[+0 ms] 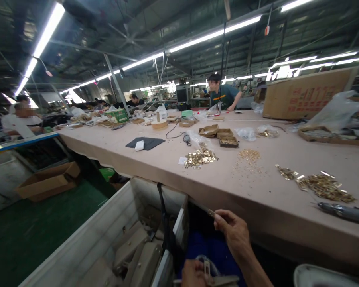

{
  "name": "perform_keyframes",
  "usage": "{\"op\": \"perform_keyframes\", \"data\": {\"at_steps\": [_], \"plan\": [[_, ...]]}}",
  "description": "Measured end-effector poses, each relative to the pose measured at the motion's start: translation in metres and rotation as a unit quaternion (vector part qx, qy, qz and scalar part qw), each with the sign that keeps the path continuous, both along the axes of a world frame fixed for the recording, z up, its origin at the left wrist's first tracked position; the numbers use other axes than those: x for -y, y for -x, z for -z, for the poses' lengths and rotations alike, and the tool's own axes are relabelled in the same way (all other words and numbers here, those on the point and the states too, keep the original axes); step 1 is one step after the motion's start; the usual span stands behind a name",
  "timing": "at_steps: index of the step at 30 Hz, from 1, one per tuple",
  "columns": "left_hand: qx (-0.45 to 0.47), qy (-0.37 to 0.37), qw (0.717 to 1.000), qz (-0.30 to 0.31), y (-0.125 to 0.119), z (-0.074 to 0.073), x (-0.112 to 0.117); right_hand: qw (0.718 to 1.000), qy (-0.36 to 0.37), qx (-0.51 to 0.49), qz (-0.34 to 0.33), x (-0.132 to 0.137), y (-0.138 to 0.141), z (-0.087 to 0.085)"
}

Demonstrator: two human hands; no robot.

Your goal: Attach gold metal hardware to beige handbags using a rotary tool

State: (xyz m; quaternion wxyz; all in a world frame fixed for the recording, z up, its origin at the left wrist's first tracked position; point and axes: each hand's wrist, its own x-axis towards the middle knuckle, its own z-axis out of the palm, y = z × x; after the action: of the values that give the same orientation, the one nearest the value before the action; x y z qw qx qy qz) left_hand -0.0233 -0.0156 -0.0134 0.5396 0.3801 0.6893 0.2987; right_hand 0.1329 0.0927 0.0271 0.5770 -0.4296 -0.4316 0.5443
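Note:
At the bottom edge of the head view, my left hand (pixel 193 274) is closed on a beige bag piece (pixel 225 281), mostly cut off by the frame. A small gold rectangular metal frame (pixel 207 268) stands up beside its fingers. Above and to the right, my right hand (pixel 235 233) pinches a small metal plate (pixel 211 213) between thumb and finger, just in front of the table edge. Several beige bags (pixel 145 261) lie in a white tub (pixel 89 231) to the left of my hands.
On the covered table (pixel 167 171) lie piles of gold metal plates (pixel 200 157), more gold fittings (pixel 326 186), tiny gold parts (pixel 249 155) and a powered screwdriver (pixel 344 212). A black strap (pixel 164 215) hangs over the tub's rim. A co-worker (pixel 224 95) leans at the far side.

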Motion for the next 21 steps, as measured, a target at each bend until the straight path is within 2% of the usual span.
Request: {"op": "perform_keyframes", "data": {"at_steps": [3,6,9,15,21], "plan": [[0.004,0.015,0.997,-0.069,-0.007,0.005,0.002,0.994,0.096,-0.041,-0.023,0.034,-0.002,0.03],[0.052,0.027,0.997,-0.05,-0.011,0.009,0.004,0.985,0.163,-0.046,-0.044,0.053,-0.004,0.051],[0.068,0.021,0.997,-0.041,-0.01,0.011,0.004,0.978,0.189,-0.032,-0.084,0.059,-0.007,0.063],[0.064,0.006,0.997,-0.041,-0.009,0.014,0.003,0.979,0.126,0.12,-0.101,0.058,-0.014,0.065],[0.055,0.008,0.997,-0.045,-0.009,0.025,0.003,0.949,0.084,0.261,-0.155,0.063,-0.011,0.061]]}}
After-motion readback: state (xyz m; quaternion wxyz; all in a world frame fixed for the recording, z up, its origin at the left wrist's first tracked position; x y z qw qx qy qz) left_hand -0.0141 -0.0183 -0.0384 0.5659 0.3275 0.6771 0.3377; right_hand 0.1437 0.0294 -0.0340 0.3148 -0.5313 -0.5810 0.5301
